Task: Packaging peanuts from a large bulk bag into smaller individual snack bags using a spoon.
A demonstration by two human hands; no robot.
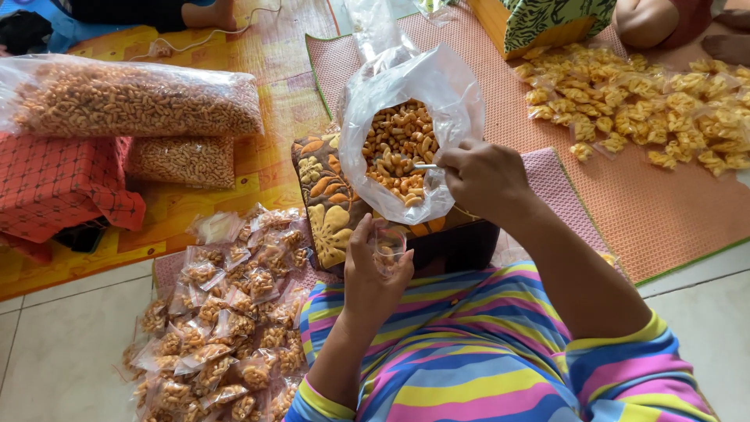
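The right hand [480,176] is closed on a small spoon [426,166] whose tip lies inside the mouth of the open snack bag [406,133], directly ahead of the body. The left hand [375,270] is nearer the body, just below the bag's lip, pinching a small empty clear pouch [388,246] upright with its mouth up. The bag is clear plastic, propped open and tilted toward the hands, holding orange-brown curled snacks.

The big bag [406,86] is thin glossy clear plastic; the mat [664,203] is rough woven; the floor [62,352] is smooth tile.
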